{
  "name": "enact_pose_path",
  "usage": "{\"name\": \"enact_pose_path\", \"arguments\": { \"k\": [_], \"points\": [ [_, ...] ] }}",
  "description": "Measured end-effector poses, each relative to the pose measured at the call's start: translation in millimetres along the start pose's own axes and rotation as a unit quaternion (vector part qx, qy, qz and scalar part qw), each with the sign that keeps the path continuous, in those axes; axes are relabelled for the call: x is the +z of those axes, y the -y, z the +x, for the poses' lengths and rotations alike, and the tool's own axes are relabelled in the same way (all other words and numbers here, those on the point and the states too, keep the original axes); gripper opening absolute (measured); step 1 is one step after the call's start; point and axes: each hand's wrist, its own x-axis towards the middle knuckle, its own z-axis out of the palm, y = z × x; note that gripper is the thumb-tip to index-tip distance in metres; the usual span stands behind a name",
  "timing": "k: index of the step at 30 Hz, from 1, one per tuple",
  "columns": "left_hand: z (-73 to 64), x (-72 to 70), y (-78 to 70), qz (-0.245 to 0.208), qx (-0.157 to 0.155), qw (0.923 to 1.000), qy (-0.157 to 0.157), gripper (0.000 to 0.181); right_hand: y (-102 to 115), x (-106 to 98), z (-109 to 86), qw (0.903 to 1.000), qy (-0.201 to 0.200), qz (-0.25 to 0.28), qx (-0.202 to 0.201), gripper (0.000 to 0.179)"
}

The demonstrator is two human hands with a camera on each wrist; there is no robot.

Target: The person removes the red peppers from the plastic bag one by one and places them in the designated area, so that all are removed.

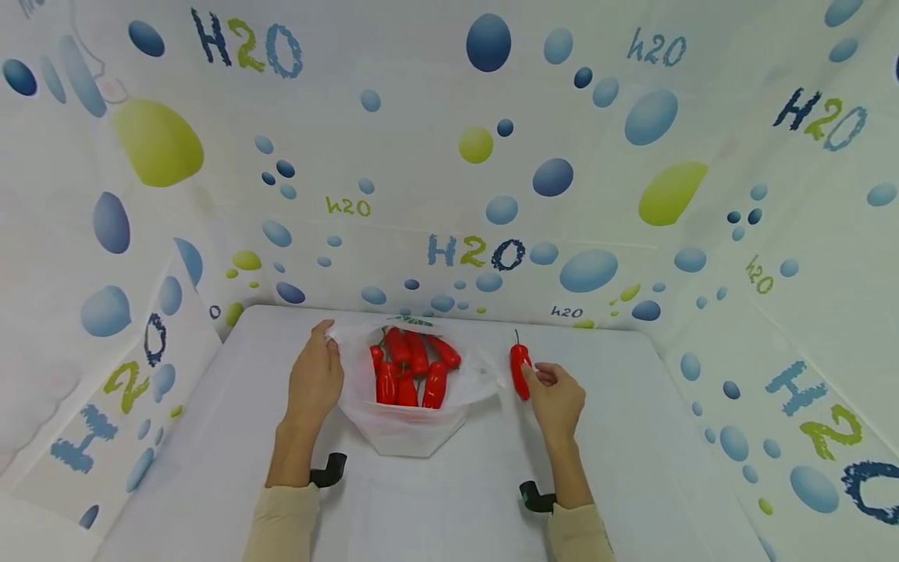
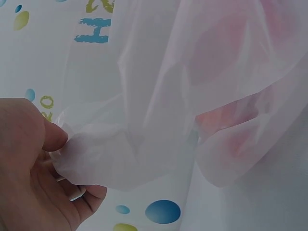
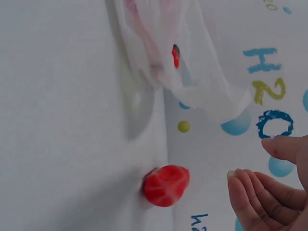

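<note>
A white translucent plastic bag (image 1: 421,432) stands on the table with its mouth spread, and several red chili peppers (image 1: 435,385) lie inside. My left hand (image 1: 314,378) pinches the bag's left edge between thumb and fingers, as the left wrist view shows on the bag film (image 2: 154,96). To the right of the bag lies a single red pepper (image 1: 518,365) with a thin dark stem. Beside that pepper is my right hand (image 1: 559,402). In the right wrist view its thumb and fingertips are apart, holding nothing, and the pepper (image 3: 167,186) sits a short way off.
The white table (image 1: 435,515) meets a backdrop (image 1: 421,140) printed with blue and green drops and H2O lettering, which also rises on both sides. A black wrist mount (image 1: 328,470) sits on the left wrist, another (image 1: 537,497) on the right.
</note>
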Motion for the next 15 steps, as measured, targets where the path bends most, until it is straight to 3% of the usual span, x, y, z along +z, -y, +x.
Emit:
{"name": "enact_pose_path", "arguments": {
  "k": [8, 15],
  "points": [
    [-0.4, -1.4, -1.0, 0.002, -0.008, 0.9999, 0.008, 0.044, 28.3, -2.3, -2.1, 0.9982, 0.018, 0.045, -0.034, 0.034],
    [-0.5, -1.1, -0.4, 0.001, -0.003, 1.0000, 0.006, 0.044, 47.5, 6.9, -11.1, 0.9916, 0.035, 0.086, -0.090, 0.026]
  ]
}}
